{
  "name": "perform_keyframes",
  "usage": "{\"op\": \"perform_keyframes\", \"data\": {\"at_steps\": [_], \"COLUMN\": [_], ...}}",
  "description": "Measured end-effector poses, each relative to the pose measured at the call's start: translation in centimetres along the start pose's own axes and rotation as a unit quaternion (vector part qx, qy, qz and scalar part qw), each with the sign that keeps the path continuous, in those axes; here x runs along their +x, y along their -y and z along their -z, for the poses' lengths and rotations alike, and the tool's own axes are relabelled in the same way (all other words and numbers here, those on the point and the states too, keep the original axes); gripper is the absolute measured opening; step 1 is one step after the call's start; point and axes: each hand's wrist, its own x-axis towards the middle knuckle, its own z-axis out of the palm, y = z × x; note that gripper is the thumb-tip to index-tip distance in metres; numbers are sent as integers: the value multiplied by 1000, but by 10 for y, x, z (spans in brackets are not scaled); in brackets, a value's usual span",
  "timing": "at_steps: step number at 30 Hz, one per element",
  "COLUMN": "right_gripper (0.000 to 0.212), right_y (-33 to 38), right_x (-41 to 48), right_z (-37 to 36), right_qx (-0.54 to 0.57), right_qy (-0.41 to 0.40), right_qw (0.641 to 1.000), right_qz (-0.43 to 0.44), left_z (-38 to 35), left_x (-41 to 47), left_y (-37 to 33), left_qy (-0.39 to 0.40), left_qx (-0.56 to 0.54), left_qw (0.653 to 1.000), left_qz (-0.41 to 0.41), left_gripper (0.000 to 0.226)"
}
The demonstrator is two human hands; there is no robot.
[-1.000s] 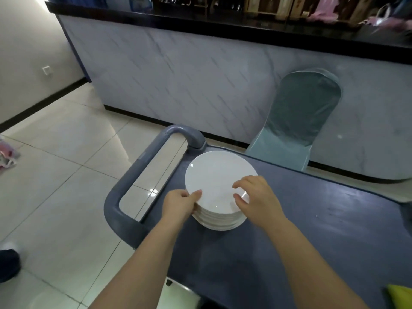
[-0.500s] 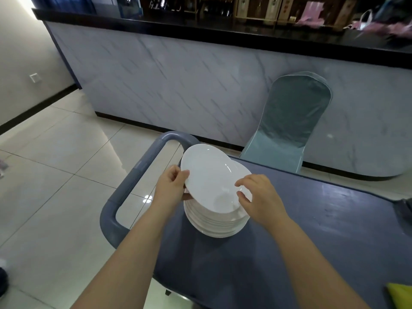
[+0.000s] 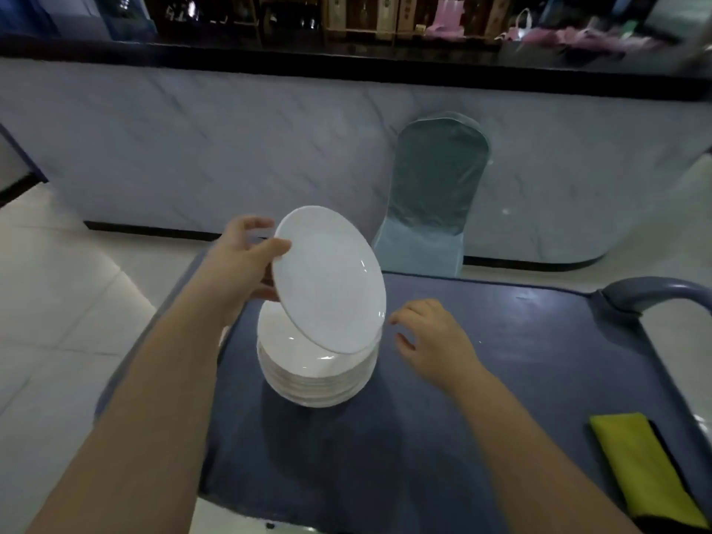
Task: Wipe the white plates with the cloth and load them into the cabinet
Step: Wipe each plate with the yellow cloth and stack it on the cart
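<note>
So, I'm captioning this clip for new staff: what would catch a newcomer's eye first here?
First the white plate, held tilted over the stack of plates by the left hand. Next, the yellow cloth lying at the near right corner of the cart, past the empty right hand.

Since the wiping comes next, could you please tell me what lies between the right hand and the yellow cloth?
Nothing: in the head view, only bare blue cart top separates the right hand from the yellow cloth.
</note>
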Motion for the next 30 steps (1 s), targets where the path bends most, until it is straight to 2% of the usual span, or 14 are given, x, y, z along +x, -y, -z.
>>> {"op": "perform_keyframes", "data": {"at_steps": [4,9,11,13,17,20,24,25,27,29,30], "right_gripper": [18,23,28,42,73,78,62,57,46,46,51], "right_y": [-52,-116,-141,-164,-202,-211,-219,-222,-230,-224,-212], "right_x": [-53,-141,-176,-207,-247,-263,-270,-268,-264,-255,-244], "right_z": [21,46,52,52,40,19,6,10,21,42,53], "right_qx": [-22,-53,-49,-80,-126,-124,-175,-140,17,171,195], "right_qy": [-23,3,19,49,160,172,77,42,-59,-173,-197], "right_qw": [994,975,960,940,860,843,863,868,873,871,886], "right_qz": [-109,-217,-276,-328,-468,-495,-468,-475,-485,-426,-371], "left_z": [-47,-159,-207,-248,-302,-323,-331,-329,-323,-315,-311], "left_x": [-2,-26,-41,-57,-83,-91,-91,-90,-90,-91,-92], "left_y": [34,78,91,104,127,142,154,155,155,152,149], "left_qy": [94,201,217,223,214,192,161,158,162,180,191], "left_qx": [-163,-251,-273,-283,-311,-338,-330,-327,-314,-302,-301], "left_qw": [977,924,898,874,835,820,840,846,865,881,885], "left_qz": [99,209,269,325,400,420,400,389,356,317,301], "left_gripper": [31,29,32,37,42,47,51,54,60,64,63]}}
